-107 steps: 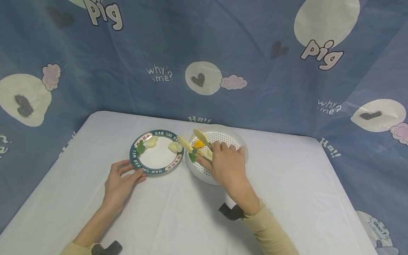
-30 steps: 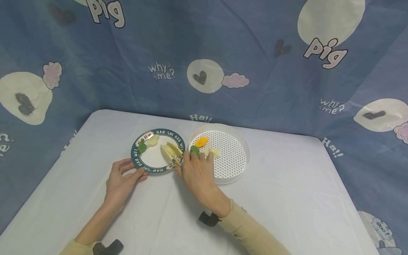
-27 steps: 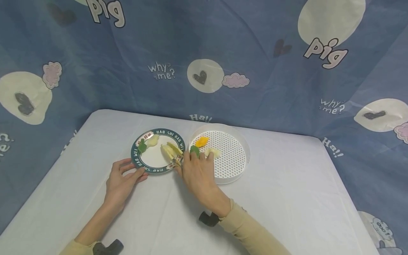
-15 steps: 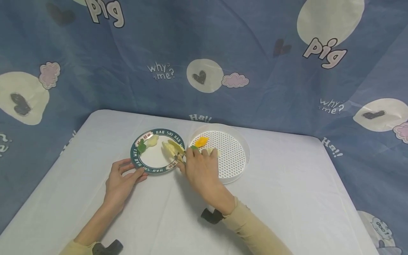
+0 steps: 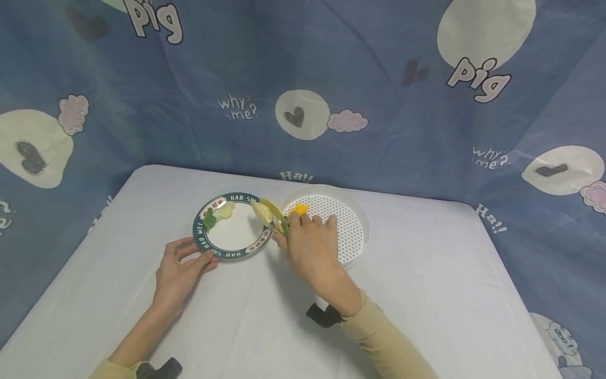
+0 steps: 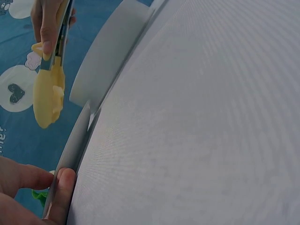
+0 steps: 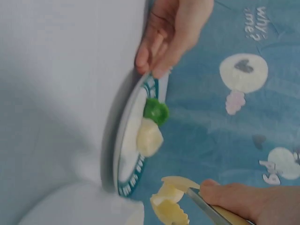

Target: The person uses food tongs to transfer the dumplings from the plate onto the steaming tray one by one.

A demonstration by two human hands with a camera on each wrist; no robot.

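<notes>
My left hand point(image 5: 179, 272) pinches the near left rim of a green-edged plate point(image 5: 233, 231), thumb on top and fingers beneath. On the plate lie a green dumpling-like piece point(image 5: 210, 219) and a pale yellow one point(image 5: 224, 211). My right hand point(image 5: 316, 250) grips yellow-tipped tongs point(image 6: 44, 91), held above the gap between plate and perforated white tray point(image 5: 347, 237). Between the tong tips sits another pale yellow piece point(image 7: 169, 192). An orange piece point(image 5: 299, 209) lies in the tray; a green piece point(image 5: 285, 226) shows partly behind the tongs. My right hand hides part of the tray.
A white cloth point(image 5: 246, 316) covers the table, and a blue printed curtain point(image 5: 189, 105) hangs behind it. The tray's raised wall point(image 6: 105, 56) stands right beside the plate. Dark straps point(image 5: 160, 368) sit at both wrists.
The tongs went from over the tray to the plate's right side and took up the pale yellow piece there. They have since risen and shifted right toward the tray. My left hand stays put.
</notes>
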